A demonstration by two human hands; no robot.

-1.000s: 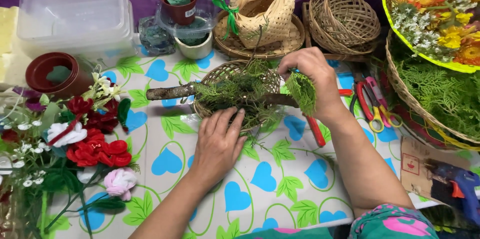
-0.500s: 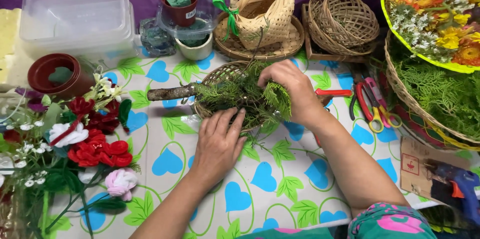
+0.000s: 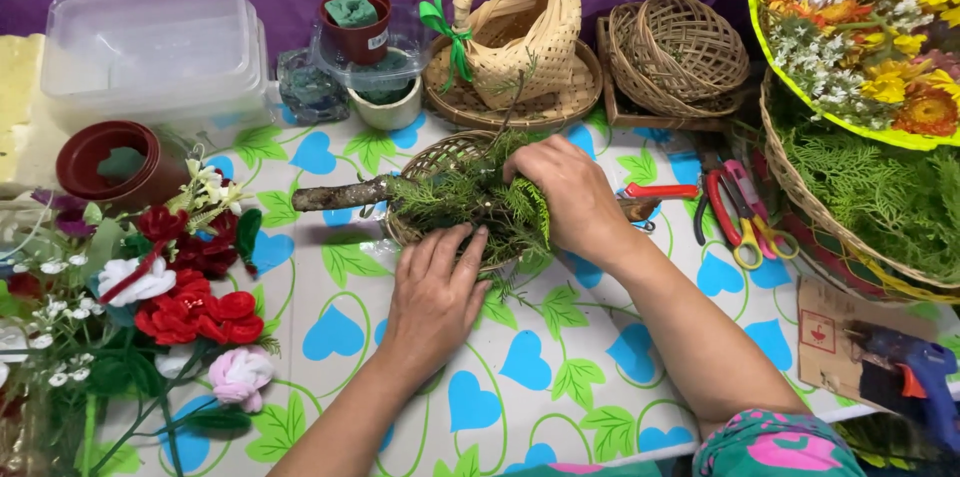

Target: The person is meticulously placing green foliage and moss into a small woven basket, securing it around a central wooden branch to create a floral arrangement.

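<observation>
a small woven basket (image 3: pixel 440 162) filled with green cypress sprigs (image 3: pixel 470 199) sits mid tabletop (image 3: pixel 540 357). left hand (image 3: pixel 432 299), at its 6 o'clock, rests flat with fingers spread. right hand (image 3: pixel 565 199), at 3 o'clock, pinches the sprigs closed.

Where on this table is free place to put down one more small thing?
The widest bare patch of the heart-print tablecloth lies between the two forearms, near the table's front edge. A smaller patch sits between the left hand and the red flowers. It is crowded around the flat basket, the scissors and the back row of baskets.
</observation>
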